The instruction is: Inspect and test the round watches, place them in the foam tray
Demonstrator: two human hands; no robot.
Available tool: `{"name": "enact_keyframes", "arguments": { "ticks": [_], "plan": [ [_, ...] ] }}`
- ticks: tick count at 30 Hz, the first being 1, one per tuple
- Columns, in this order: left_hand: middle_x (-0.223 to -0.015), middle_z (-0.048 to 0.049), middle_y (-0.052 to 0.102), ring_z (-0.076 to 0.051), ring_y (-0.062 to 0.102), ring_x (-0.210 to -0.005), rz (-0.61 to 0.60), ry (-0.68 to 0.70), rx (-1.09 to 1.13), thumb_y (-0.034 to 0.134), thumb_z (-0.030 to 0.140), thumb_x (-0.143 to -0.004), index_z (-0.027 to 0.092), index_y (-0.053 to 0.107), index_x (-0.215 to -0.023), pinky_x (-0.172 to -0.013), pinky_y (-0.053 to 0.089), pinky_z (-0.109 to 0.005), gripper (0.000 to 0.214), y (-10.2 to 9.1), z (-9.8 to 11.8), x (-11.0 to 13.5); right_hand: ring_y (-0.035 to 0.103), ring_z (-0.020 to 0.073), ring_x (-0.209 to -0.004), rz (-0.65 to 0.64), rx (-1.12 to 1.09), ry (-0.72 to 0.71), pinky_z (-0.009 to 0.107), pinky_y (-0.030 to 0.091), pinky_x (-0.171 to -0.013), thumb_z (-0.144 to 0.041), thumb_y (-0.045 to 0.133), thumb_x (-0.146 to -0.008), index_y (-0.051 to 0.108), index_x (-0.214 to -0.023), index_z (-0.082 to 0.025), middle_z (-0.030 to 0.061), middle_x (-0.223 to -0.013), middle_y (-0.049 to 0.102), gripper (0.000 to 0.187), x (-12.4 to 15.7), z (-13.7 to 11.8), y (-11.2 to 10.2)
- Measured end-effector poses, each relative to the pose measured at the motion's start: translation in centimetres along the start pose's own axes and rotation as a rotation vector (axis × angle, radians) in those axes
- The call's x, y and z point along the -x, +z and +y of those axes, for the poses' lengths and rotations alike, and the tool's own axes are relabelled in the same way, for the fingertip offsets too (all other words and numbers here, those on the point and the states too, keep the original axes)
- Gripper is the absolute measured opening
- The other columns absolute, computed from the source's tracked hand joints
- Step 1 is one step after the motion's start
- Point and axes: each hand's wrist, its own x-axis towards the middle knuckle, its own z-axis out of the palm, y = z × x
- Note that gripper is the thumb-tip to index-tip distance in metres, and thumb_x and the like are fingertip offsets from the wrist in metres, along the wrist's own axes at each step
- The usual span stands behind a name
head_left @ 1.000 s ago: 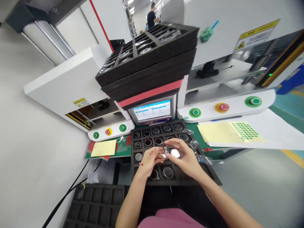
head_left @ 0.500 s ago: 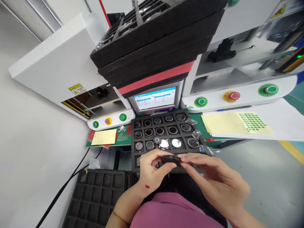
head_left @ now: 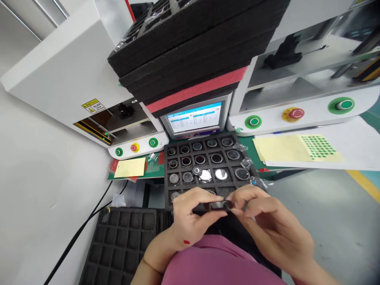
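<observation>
A dark round watch case [head_left: 218, 205] is held edge-on above the near side of the foam tray. My left hand [head_left: 192, 209] is closed on its left part, thumb below and fingers above. My right hand [head_left: 267, 221] pinches at its right end, with the fingers curled. A tiny red bit shows by the right fingertips; what it is I cannot tell. Close beyond the hands lies the black foam tray [head_left: 208, 148], its cells holding several round watch parts. A small black round part with contacts [head_left: 196, 171] rests across a cell divider. A red mark is on the left wrist.
Behind the tray stands a screen [head_left: 194, 118] under stacked black foam trays [head_left: 190, 59]. White machines with green and red buttons flank it [head_left: 134, 147]. Yellow sticker sheets [head_left: 129, 168] lie on the green bench. Another foam tray [head_left: 124, 245] sits lower left.
The watch case has turned slightly and shifted a little to the right. My right fingers, stretched out before, are now more curled at its right end. The camera view has tilted slightly.
</observation>
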Motion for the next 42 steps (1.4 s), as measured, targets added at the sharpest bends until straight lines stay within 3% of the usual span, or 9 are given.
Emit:
{"name": "enact_keyframes", "arguments": {
  "ticks": [4,8,15,17,22,28,36,39,42],
  "plan": [
    [-0.082,-0.0074,0.076,-0.017,0.072,-0.072,-0.007,0.011,0.007,0.074,0.022,-0.081,0.018,0.071,-0.094,-0.066,0.059,-0.027,0.014,-0.1,-0.2,0.0,0.067,0.0171,-0.08,0.083,0.037,-0.028,0.029,0.058,-0.069,0.001,0.062,-0.081,0.059,-0.101,-0.025,0.0039,-0.087,0.067,0.032,0.4,0.2,0.3],
    [-0.083,-0.0074,0.076,-0.017,0.072,-0.072,0.008,0.018,0.007,0.074,0.023,-0.081,0.018,0.071,-0.094,-0.065,0.059,-0.028,0.014,-0.2,-0.5,0.0,0.067,0.0172,-0.073,0.119,0.051,-0.043,0.03,0.057,-0.065,0.002,0.065,-0.079,0.06,-0.094,-0.025,0.0015,-0.079,0.067,0.031,0.3,0.1,0.1],
    [-0.077,-0.0074,0.076,-0.016,0.07,-0.066,-0.001,0.0,-0.001,0.073,0.024,-0.082,0.016,0.072,-0.09,-0.061,0.057,-0.025,0.012,0.0,-0.2,-0.1,0.062,0.013,-0.062,-0.098,0.12,-0.103,0.024,0.053,-0.055,0.002,0.053,-0.082,0.05,-0.084,-0.025,-0.0011,-0.072,0.063,0.027,-1.7,-0.8,-0.9],
    [-0.074,-0.006,0.075,-0.015,0.069,-0.063,0.069,0.005,-0.068,0.073,0.025,-0.082,0.016,0.072,-0.088,-0.059,0.057,-0.024,0.011,0.0,0.0,-0.3,0.06,0.0117,-0.059,-0.088,0.169,-0.121,0.023,0.051,-0.054,0.002,0.051,-0.081,0.044,-0.079,-0.025,-0.0024,-0.072,0.062,0.028,-1.7,-0.9,-0.9],
    [-0.076,-0.0023,0.072,-0.013,0.069,-0.068,0.488,-0.062,-0.203,0.07,0.026,-0.084,0.017,0.069,-0.087,-0.062,0.057,-0.021,0.009,-0.1,-0.7,-1.0,0.062,0.0134,-0.066,-0.007,0.048,-0.002,0.025,0.053,-0.06,0.0,0.055,-0.083,0.042,-0.083,-0.026,-0.0014,-0.076,0.062,0.029,0.0,-1.0,0.0],
    [-0.078,-0.0012,0.069,-0.012,0.065,-0.072,0.369,-0.074,-0.209,0.068,0.026,-0.086,0.017,0.068,-0.093,-0.067,0.055,-0.022,0.011,0.9,-1.5,-1.2,0.063,0.0119,-0.066,-0.143,-0.154,0.196,0.023,0.055,-0.06,-0.006,0.056,-0.088,0.044,-0.084,-0.025,-0.0003,-0.078,0.062,0.023,1.2,-1.5,2.7],
    [-0.082,-0.0007,0.068,-0.011,0.062,-0.071,0.358,0.026,-0.28,0.067,0.019,-0.086,0.019,0.066,-0.097,-0.067,0.053,-0.022,0.011,1.3,-1.1,-0.6,0.066,0.0114,-0.06,0.017,-0.228,0.388,0.017,0.057,-0.055,-0.02,0.076,-0.079,0.048,-0.073,-0.022,-0.0025,-0.068,0.063,0.029,0.9,-0.4,4.2],
    [-0.078,0.0,0.066,-0.011,0.063,-0.069,0.363,-0.01,-0.243,0.066,0.022,-0.087,0.019,0.066,-0.094,-0.065,0.052,-0.021,0.008,1.6,-1.4,-0.5,0.063,0.0099,-0.052,0.039,-0.291,0.463,0.017,0.056,-0.05,-0.026,0.082,-0.073,0.051,-0.075,-0.022,-0.0048,-0.066,0.059,0.031,0.8,-0.1,4.4],
    [-0.075,-0.0002,0.066,-0.011,0.063,-0.068,0.367,-0.121,-0.123,0.066,0.029,-0.086,0.018,0.065,-0.092,-0.063,0.052,-0.02,0.012,1.6,-1.9,-0.4,0.062,0.0114,-0.05,-0.064,-0.221,0.476,0.02,0.055,-0.048,-0.038,0.079,-0.076,0.053,-0.078,-0.022,-0.0034,-0.065,0.06,0.03,1.0,0.5,3.6]
  ]
}}
